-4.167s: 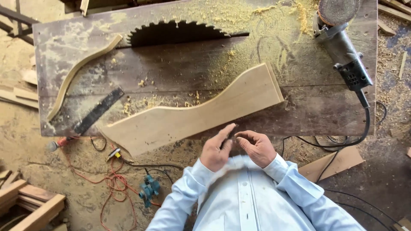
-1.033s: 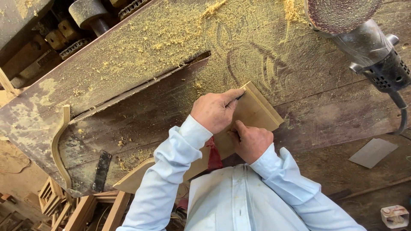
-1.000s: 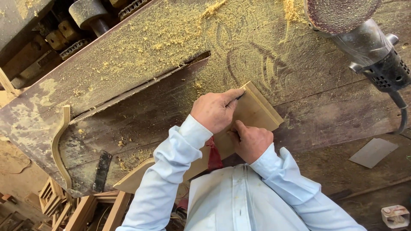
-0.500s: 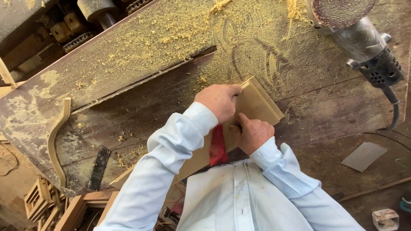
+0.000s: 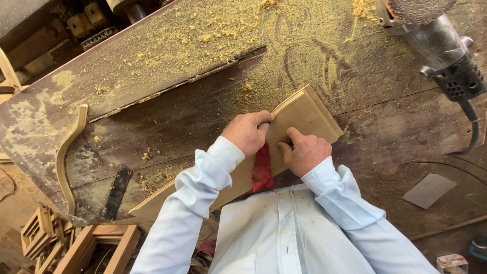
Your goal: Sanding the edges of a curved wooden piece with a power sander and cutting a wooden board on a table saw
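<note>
A curved pale wooden board (image 5: 309, 114) lies on the sawdust-strewn workbench (image 5: 193, 116), its squared end pointing away from me. My left hand (image 5: 247, 133) is closed over the board's left edge near that end. A red strip (image 5: 262, 170), perhaps sandpaper, runs out from under that hand across the board. My right hand (image 5: 305, 151) rests on the board's top face with fingers curled and the thumb pressed flat on the wood. Both arms wear light blue sleeves.
An angle grinder (image 5: 439, 48) with its cord lies at the bench's top right. A thin curved wood strip (image 5: 67, 152) and a dark flat metal bar (image 5: 116, 192) lie at left. A grey sheet (image 5: 429, 190) lies at right. Wooden frames (image 5: 45, 238) are stacked on the floor at lower left.
Four seconds ago the board lay crosswise and my hands were together in front of me. Now the board points away from me with both hands on it. In the last second little has shifted.
</note>
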